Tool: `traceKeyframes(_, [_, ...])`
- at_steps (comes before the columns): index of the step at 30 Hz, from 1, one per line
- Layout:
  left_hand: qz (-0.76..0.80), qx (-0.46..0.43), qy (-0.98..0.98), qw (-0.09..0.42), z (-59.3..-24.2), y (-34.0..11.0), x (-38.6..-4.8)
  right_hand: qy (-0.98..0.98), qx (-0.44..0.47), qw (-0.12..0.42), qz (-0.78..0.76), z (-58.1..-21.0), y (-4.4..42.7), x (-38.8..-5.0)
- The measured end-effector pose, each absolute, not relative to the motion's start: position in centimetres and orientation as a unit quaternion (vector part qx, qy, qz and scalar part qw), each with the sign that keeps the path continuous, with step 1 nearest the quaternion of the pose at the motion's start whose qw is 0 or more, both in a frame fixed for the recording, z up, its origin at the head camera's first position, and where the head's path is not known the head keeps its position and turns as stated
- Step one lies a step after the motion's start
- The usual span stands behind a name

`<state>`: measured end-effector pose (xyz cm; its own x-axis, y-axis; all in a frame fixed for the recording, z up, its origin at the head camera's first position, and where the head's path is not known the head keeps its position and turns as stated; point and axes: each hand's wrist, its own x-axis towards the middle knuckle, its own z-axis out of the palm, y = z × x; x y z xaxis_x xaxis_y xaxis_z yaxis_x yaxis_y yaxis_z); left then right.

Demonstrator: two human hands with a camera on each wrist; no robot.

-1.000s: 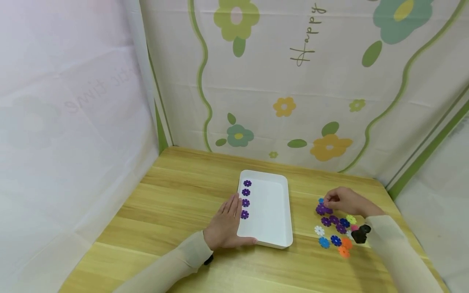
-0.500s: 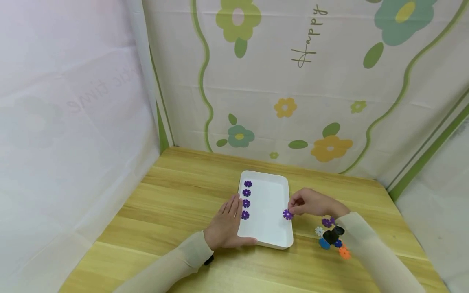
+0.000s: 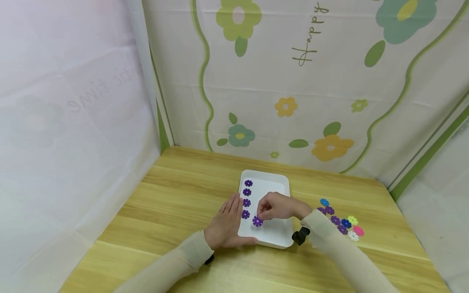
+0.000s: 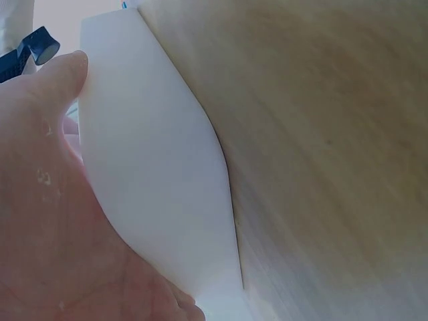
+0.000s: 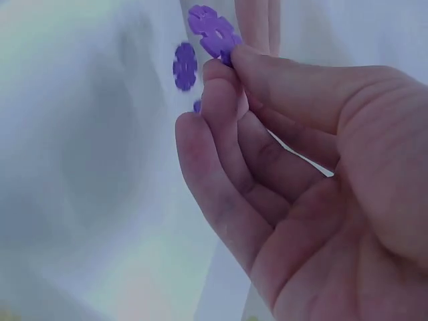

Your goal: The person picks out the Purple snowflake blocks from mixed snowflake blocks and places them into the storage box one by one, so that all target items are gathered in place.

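Note:
A white tray (image 3: 271,177) stands on the wooden table, with several purple snowflake discs (image 3: 247,192) in a column along its left side. My left hand (image 3: 226,226) rests with straight fingers against the tray's left wall and near corner; the left wrist view shows its thumb on the white outer wall (image 4: 154,147). Over the tray, my right hand (image 3: 276,206) pinches another purple snowflake disc (image 3: 257,221) by its edge between thumb and fingertip. In the right wrist view this pinched disc (image 5: 215,32) is tilted, and a disc in the column lies beyond it.
To the right of the tray lies a loose group of snowflake discs in several colours, including a blue one (image 3: 324,202), a yellow one (image 3: 352,220) and a pink one (image 3: 358,231). My right sleeve (image 3: 340,248) covers part of that area. A patterned cloth (image 3: 256,81) hangs behind the table.
My right hand has picked a purple snowflake disc from the group and carried it left, over the tray to beside the column's near end. My left hand has stayed in place.

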<state>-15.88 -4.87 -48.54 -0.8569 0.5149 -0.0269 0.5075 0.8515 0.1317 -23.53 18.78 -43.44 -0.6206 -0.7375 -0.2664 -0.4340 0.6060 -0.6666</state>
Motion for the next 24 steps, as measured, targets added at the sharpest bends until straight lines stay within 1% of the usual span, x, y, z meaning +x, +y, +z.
traceKeyframes(6, [0.059, 0.271, 0.96, 0.032, -48.4, -4.9, -15.8, 0.855, -0.337, 0.273, -0.284, -45.1, 16.7, -23.3])
traceKeyframes(13, [0.085, 0.274, 0.957, 0.037, -48.6, -4.9, -15.9, 0.856, -0.333, 0.269, -0.289, -46.4, 15.6, -22.8])
traceKeyframes(24, [0.074, 0.277, 0.958, 0.028, -48.4, -4.9, -15.9, 0.861, -0.329, 0.26, -0.289, -46.6, 15.0, -22.7])
